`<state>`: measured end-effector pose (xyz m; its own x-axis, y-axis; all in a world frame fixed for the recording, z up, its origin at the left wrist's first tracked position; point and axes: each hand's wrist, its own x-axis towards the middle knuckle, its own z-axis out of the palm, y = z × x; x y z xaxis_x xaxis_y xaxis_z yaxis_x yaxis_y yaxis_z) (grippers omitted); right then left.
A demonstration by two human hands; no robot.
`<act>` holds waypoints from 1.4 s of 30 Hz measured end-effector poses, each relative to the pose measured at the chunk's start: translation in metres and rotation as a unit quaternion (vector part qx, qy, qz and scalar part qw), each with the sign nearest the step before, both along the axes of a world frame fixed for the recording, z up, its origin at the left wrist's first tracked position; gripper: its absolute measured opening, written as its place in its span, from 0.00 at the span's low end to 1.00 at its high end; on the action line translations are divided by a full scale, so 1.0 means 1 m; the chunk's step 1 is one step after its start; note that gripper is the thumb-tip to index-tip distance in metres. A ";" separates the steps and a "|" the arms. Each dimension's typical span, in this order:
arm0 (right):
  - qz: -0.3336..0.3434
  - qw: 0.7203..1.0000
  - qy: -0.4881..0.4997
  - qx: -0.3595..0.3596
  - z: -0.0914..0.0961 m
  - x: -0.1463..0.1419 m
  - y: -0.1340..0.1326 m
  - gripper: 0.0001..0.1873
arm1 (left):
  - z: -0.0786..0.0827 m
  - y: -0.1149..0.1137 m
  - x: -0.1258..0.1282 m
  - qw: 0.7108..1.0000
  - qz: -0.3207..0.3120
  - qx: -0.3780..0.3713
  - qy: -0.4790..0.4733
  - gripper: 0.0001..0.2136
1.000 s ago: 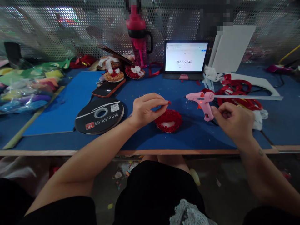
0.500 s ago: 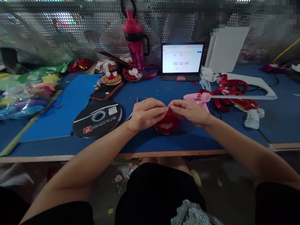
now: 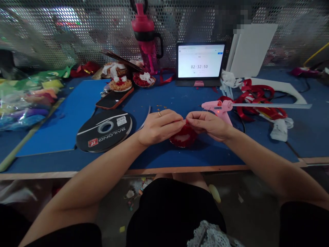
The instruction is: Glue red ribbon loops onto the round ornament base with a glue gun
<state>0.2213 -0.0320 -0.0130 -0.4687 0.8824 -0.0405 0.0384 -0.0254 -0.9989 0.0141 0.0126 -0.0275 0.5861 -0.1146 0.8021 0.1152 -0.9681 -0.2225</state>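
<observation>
A round, dark red piece with a pale patch in its middle (image 3: 183,138) lies on the blue tabletop between my hands. My left hand (image 3: 161,127), with a ring on one finger, is closed in a pinch over its far left edge. From the other side my right hand (image 3: 207,125) is also pinched, its fingertips nearly meeting the left ones. A bit of red material shows at the fingertips; its kind is hard to make out. Just behind my right hand stands a pink glue gun (image 3: 218,107) with a lit light and a long clear glue stick.
A black ribbon spool (image 3: 86,137) lies left of my hands, near a phone (image 3: 115,97). Decorated round pieces (image 3: 120,85), a pink bottle (image 3: 145,37) and a tablet (image 3: 201,61) stand behind. Tangled red ribbon (image 3: 259,91) lies right. Plastic-wrapped coloured material (image 3: 28,109) fills the far left.
The view has shifted slightly. Both hands stay pinched at the red piece's far edge, with the fingertips barely moved.
</observation>
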 end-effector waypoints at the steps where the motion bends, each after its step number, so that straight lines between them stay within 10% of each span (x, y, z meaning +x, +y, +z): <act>1: -0.003 1.000 -0.006 0.011 0.000 0.001 0.000 0.22 | 0.000 0.000 0.000 1.000 -0.002 -0.006 0.002 0.05; 5: -0.029 0.987 -0.061 0.143 -0.003 0.008 0.002 0.17 | -0.001 0.001 0.002 0.998 0.029 -0.041 -0.023 0.05; 12: -0.074 0.877 -0.260 0.398 -0.010 0.020 -0.006 0.05 | -0.007 0.008 0.008 0.974 0.089 -0.206 0.007 0.04; 42: -0.053 0.805 -0.422 0.414 -0.015 0.011 -0.014 0.03 | -0.011 0.008 0.010 0.943 0.129 -0.293 0.091 0.08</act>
<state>0.2328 -0.0461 -0.0275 -0.5035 0.8038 0.3168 0.7537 0.5879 -0.2938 0.0245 0.0204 -0.0386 0.6680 0.4827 0.5664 0.3751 -0.8757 0.3040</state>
